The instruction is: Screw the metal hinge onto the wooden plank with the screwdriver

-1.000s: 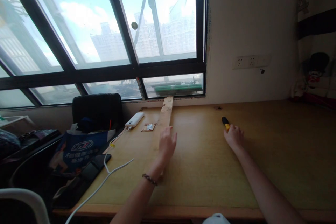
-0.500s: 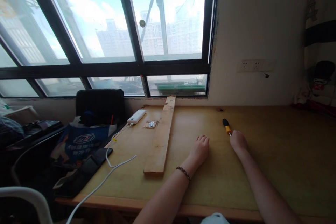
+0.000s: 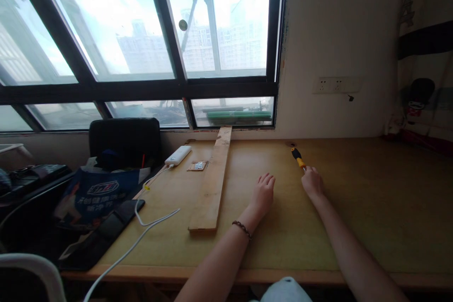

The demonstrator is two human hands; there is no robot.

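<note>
My right hand [image 3: 312,182] pinches the black-and-yellow screwdriver [image 3: 297,156] by its shaft above the counter [image 3: 279,245], probably leaving the handle free. My left hand [image 3: 264,194], fingers loosely parted, seems unoccupied near the flat-lying wooden plank [image 3: 209,191].

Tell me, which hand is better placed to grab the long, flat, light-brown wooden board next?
Probably the left hand: it's nearer the board and nothing shows in it, while the right hand holds a black-and-yellow-handled tool.
</note>
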